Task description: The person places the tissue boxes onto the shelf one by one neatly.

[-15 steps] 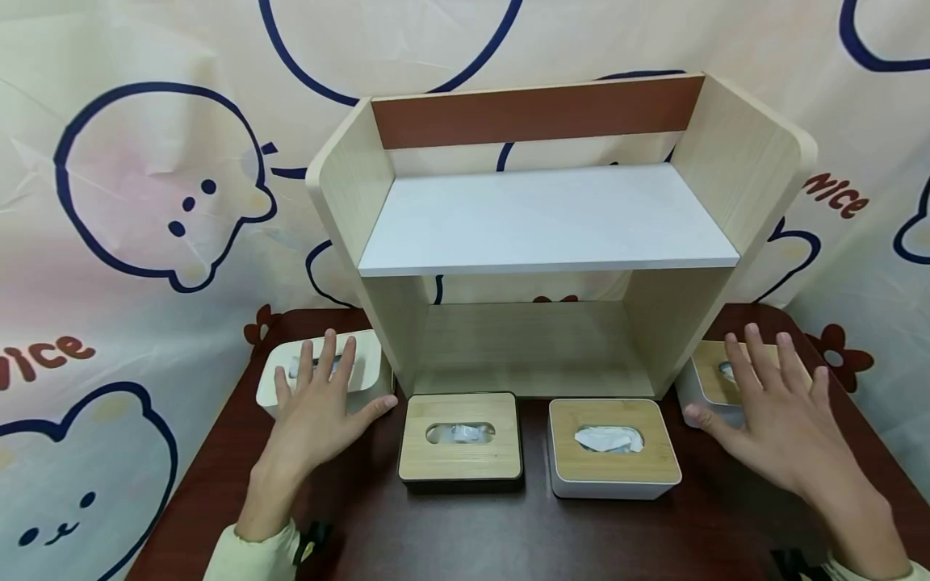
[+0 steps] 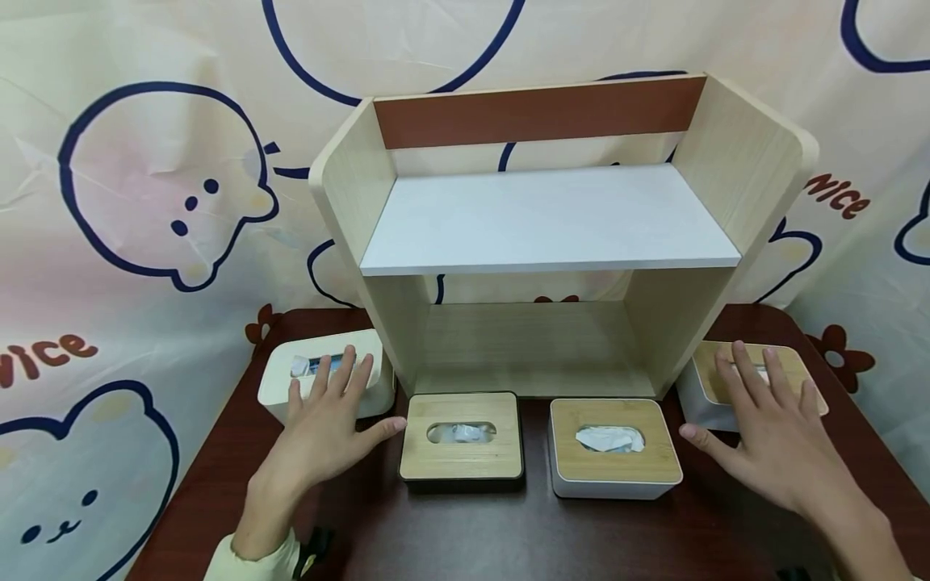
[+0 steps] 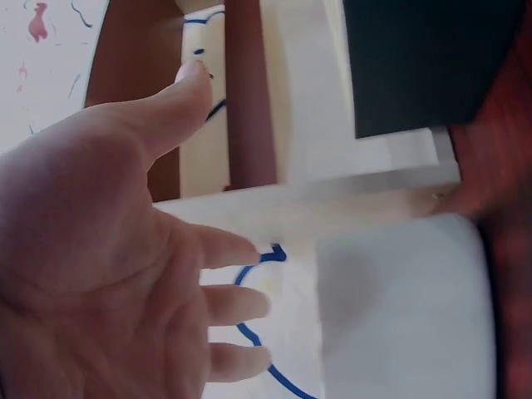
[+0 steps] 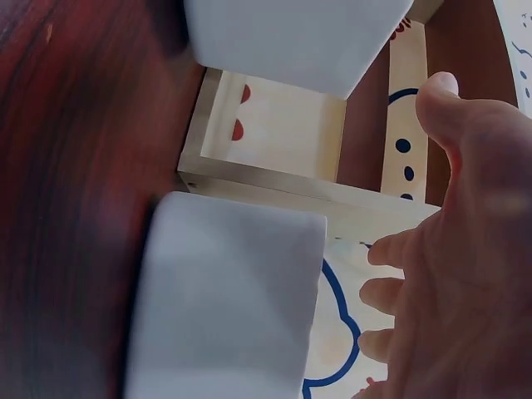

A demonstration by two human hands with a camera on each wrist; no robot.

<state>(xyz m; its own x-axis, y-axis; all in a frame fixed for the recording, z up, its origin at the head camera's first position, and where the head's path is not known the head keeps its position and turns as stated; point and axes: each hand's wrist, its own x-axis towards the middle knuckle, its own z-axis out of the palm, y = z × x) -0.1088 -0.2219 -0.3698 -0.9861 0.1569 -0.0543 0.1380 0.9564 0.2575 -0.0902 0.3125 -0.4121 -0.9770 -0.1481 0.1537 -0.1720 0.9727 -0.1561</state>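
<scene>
Four tissue boxes surround the shelf unit (image 2: 548,218). A white box (image 2: 323,344) stands just beside its left side panel, a wood-lidded box (image 2: 708,375) just beside its right. Before its front edge stand a black-based box (image 2: 461,458), to the left, and a white-based box (image 2: 616,468), to the right, slightly apart. The left hand (image 2: 330,428) hovers by the box left of the unit, the right hand (image 2: 773,436) by the one to its right; on both, the fingers are spread and released, grasping nothing. All four boxes rest on the worktop (image 2: 567,541), outside the unit. Placement inside it, if intended, remains wholly undone; a finished arrangement around it is equally consistent. Behind the unit hangs a printed sheet (image 2: 182,40).
</scene>
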